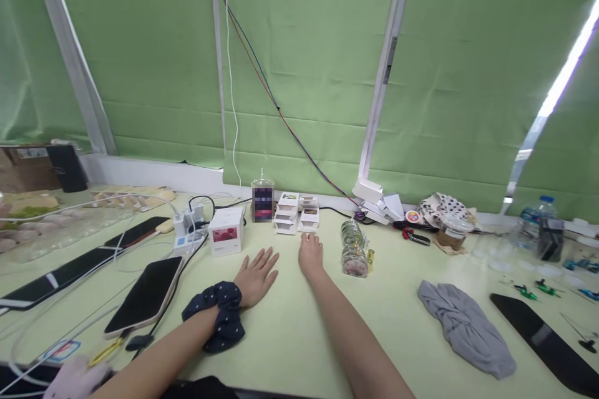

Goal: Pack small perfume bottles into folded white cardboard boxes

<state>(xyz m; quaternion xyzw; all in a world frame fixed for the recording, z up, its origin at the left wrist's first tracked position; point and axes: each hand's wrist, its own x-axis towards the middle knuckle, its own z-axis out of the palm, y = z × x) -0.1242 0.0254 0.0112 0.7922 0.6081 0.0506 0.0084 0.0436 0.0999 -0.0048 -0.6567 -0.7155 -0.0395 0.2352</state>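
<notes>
My left hand (pixel 255 277) lies flat on the pale green table, its fingers spread and holding nothing. A dark dotted scrunchie (pixel 219 318) is around that wrist. My right hand (pixel 311 254) rests with curled fingers just in front of several small white boxes (pixel 286 223). Its fingertips are close to the near edge of one box (pixel 309 219); whether they touch it or hold anything, I cannot tell. Left of the boxes stands a larger white box (pixel 226 232) with a pink picture. To the right of my right hand is a row of round, clear-wrapped items (pixel 354 255).
A phone (pixel 145 296), a charger strip (pixel 188 230) and loose cables lie on the left. A covered cup (pixel 262 201) stands behind the boxes. At right are folded white cartons (pixel 378 201), a grey knotted headband (pixel 467 327), a dark tablet (pixel 545 343) and a water bottle (pixel 538 218).
</notes>
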